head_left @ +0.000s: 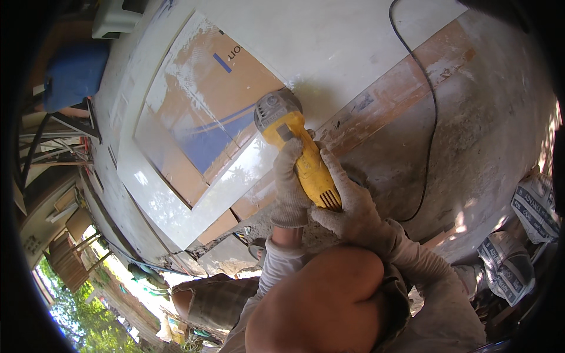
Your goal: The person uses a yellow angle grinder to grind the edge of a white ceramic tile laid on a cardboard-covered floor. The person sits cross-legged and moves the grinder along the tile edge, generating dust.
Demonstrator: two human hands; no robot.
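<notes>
A yellow angle grinder [313,172] with a grey head [277,110] lies in both my gloved hands, its head pointing away from me. My left hand [290,185] is closed round the left side of its body, the thumb near the dark switch. On the opposite side, my right hand [351,203] wraps the rear of the body near the vents. The grinder's head is over the inner edge of a glossy white panel [158,200] with a large rectangular opening. Dusty brown cardboard [203,76] shows within that opening. The grinder's disc is hidden beneath its head.
A black cord [436,112] curves over the dusty concrete floor [471,141] on the right. A long brown strip [406,88] lies beside the panel. Printed bags [507,265] sit at the lower right. A blue container [75,75] and metal frames stand at the far left.
</notes>
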